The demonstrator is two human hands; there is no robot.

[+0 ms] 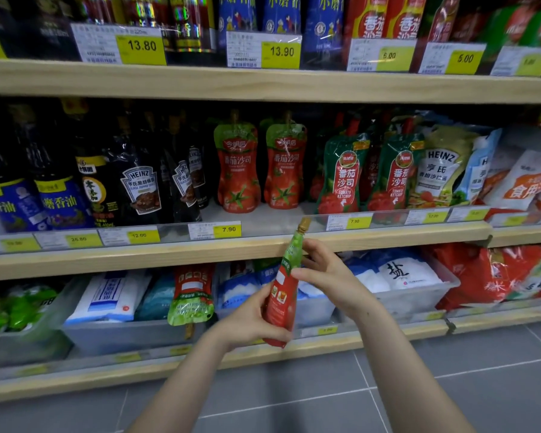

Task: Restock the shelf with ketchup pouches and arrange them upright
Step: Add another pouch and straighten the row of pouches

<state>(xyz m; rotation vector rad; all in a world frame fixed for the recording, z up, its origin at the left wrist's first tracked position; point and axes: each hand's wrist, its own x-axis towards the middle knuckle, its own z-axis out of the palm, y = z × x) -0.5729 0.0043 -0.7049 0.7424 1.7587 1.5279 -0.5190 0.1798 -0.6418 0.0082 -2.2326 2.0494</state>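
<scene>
I hold a red and green ketchup pouch (284, 295) upright, seen edge-on, in front of the middle shelf (169, 254). My left hand (251, 320) grips its lower part and my right hand (325, 273) pinches its upper part below the gold cap. Two matching ketchup pouches (238, 167) (285, 165) stand upright on the middle shelf, with bare shelf in front of them. Another pouch of the same kind (191, 295) hangs upside down over the edge of a bin on the lower shelf.
Dark Heinz sauce pouches (141, 189) stand left of the ketchup. Green-topped tomato ketchup pouches (341, 176) and Heinz salad dressing (441, 170) stand to the right. Grey bins (122, 335) of salt bags fill the lower shelf. Price tags (214, 231) line the shelf edge.
</scene>
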